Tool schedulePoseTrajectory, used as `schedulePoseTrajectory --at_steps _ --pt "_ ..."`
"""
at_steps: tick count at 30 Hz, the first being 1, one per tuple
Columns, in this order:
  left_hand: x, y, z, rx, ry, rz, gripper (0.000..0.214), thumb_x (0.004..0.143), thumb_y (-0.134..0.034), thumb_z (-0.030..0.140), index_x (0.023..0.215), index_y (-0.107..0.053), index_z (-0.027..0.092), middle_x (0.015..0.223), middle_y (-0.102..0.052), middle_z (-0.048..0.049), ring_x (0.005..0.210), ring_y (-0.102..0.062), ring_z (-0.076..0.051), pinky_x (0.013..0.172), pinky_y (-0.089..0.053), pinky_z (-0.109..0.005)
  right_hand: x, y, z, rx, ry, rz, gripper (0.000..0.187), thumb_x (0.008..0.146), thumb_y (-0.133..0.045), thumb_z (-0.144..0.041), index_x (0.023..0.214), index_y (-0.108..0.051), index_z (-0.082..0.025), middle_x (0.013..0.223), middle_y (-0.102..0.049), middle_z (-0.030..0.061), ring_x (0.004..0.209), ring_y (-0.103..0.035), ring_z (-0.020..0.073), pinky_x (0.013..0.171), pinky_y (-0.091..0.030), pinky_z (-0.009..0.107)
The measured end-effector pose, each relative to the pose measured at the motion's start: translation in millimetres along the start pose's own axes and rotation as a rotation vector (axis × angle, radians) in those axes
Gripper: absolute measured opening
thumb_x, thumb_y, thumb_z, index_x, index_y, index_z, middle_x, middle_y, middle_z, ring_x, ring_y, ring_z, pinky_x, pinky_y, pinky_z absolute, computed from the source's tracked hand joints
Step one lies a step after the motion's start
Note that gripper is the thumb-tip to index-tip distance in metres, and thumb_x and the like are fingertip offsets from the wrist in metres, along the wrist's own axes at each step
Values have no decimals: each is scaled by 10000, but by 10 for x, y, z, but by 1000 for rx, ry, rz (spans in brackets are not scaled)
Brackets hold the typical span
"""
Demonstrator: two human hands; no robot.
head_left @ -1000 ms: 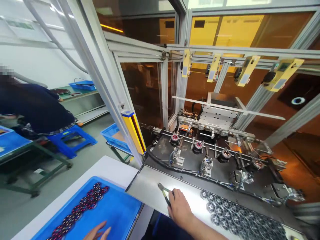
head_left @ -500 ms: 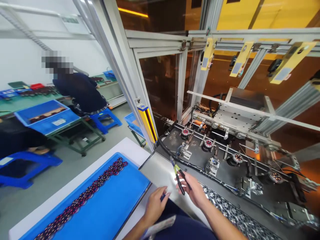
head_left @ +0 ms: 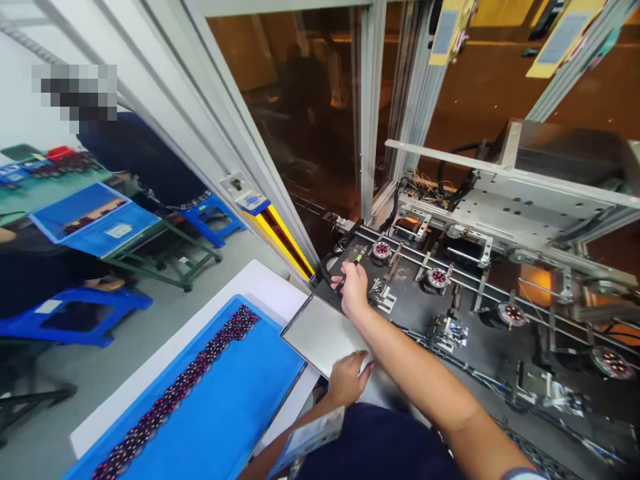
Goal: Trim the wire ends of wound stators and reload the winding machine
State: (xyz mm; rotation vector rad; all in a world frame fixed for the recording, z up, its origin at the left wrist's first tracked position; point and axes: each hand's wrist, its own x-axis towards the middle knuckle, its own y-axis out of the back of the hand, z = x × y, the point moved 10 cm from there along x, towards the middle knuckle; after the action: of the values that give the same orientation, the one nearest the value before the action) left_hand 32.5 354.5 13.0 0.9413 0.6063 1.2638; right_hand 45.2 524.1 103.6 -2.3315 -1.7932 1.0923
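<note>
Holds green-and-black pliers [head_left: 359, 259] in the right hand [head_left: 353, 287], beyond and right of the big blue rectangular plastic tray [head_left: 235, 380], at the left end of a dark machine deck [head_left: 413, 283]. Has a closed grip around the pliers, with mainly a bright green part showing past the fingers. Curls the left hand [head_left: 350, 379] loosely at a flat silver metal plate [head_left: 317, 333], just right of the tray; impossible to make out any contents of that grip. Inside the tray, along its left side, a long band of round black discs with red and pale dots [head_left: 175, 393]. Under the tray, a white tabletop [head_left: 270, 280]. Right of the tray's near end, a clear-sleeved badge [head_left: 317, 437] with print too blurred to read. Left of and beyond the tray, a blue plastic bin [head_left: 143, 223] bearing a white label [head_left: 120, 230], likewise unreadable.
</note>
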Motion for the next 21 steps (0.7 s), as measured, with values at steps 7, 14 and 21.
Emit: schedulePoseTrajectory --at_steps 7,14,21 --pt "-9 111 60 18 -95 101 214 925 -527 260 999 -703 163 654 -676 -48 602 -672 -188 601 -538 -284 271 123 127 66 -20 131 172 925 -578 -347 944 -551 -179 732 -556 -61 485 -537 63 402 -430 169" --pt "18 187 117 18 -122 139 210 923 -511 233 989 -697 162 664 -669 -52 592 -654 -187 572 -509 -283 281 184 111 97 33 156 243 793 -606 -372 943 -493 -217 697 -534 -88 474 -565 82 354 -420 167" --pt "8 169 117 4 -117 134 210 931 -509 239 966 -703 165 658 -664 -49 590 -646 -176 583 -506 -275 289 206 94 112 28 167 189 803 -564 -353 897 -475 -217 636 -510 -92 457 -565 90 347 -408 165"
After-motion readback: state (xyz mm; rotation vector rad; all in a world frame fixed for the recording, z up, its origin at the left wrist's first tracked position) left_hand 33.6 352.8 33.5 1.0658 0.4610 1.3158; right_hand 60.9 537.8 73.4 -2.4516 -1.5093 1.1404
